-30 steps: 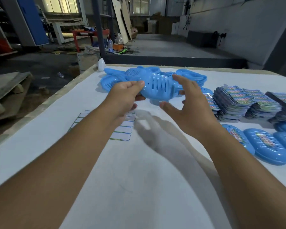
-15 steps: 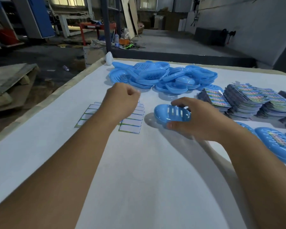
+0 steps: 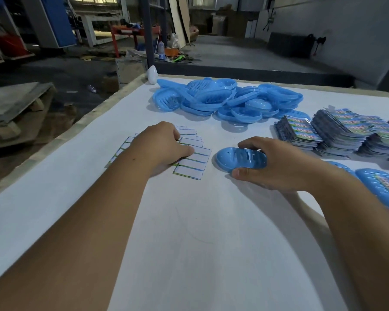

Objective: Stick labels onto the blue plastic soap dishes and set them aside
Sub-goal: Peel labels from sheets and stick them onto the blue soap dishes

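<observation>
Your right hand (image 3: 285, 167) grips a blue soap dish (image 3: 238, 158) set upside down on the white table (image 3: 189, 243), thumb at its near rim and fingers curled over the far rim. Your left hand (image 3: 164, 147) rests on the fanned label sheets (image 3: 194, 161), fingertips bent down onto them; whether a label is already pinched cannot be told, as the fingers hide the contact.

Risks, as judged from this position: a peeled label may fold onto itself or lift a neighbouring strip, since the sheets overlap closely. A label pressed across the slots in the dish base may bridge the gaps and wrinkle. The dish (light moulded plastic, it seems) may skate on the smooth sheet if your grip slackens during pressing.

The dish is a glossy oval, sky blue, with parallel drainage slots and a small hole near one end; no label shows on it. Unlabelled dishes (image 3: 225, 99) lie heaped behind, and a finished dish (image 3: 382, 189) carrying its label lies at your right.
</observation>
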Demonstrator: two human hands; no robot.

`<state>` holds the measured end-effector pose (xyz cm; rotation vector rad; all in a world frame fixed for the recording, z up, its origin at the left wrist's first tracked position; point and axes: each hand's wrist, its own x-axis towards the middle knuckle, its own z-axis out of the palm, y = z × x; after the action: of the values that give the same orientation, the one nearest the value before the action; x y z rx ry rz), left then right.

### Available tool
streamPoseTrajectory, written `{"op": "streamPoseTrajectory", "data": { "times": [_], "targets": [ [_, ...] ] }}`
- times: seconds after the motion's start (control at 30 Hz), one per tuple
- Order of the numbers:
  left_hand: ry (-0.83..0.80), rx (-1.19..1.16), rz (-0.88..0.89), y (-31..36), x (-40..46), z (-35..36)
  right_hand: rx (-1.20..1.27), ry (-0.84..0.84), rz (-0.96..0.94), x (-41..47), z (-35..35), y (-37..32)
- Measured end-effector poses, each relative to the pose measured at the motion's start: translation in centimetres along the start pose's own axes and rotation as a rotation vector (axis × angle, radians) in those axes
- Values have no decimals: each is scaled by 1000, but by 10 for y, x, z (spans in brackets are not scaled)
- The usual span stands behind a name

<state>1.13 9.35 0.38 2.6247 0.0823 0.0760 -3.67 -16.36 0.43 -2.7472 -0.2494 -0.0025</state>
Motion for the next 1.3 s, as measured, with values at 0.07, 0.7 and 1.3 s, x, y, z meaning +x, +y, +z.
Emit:
{"op": "streamPoseTrajectory", "data": {
  "times": [0.07,0.7,1.3],
  "targets": [
    [16,64,20,0,0,1,0,3,2,0,0,1],
    [-318,135,93,6,7,-14,-25,6,-11,0,2,-1],
    [138,-346,103,6,8,-5,-21,-2,-4,0,2,-1]
  ]
}}
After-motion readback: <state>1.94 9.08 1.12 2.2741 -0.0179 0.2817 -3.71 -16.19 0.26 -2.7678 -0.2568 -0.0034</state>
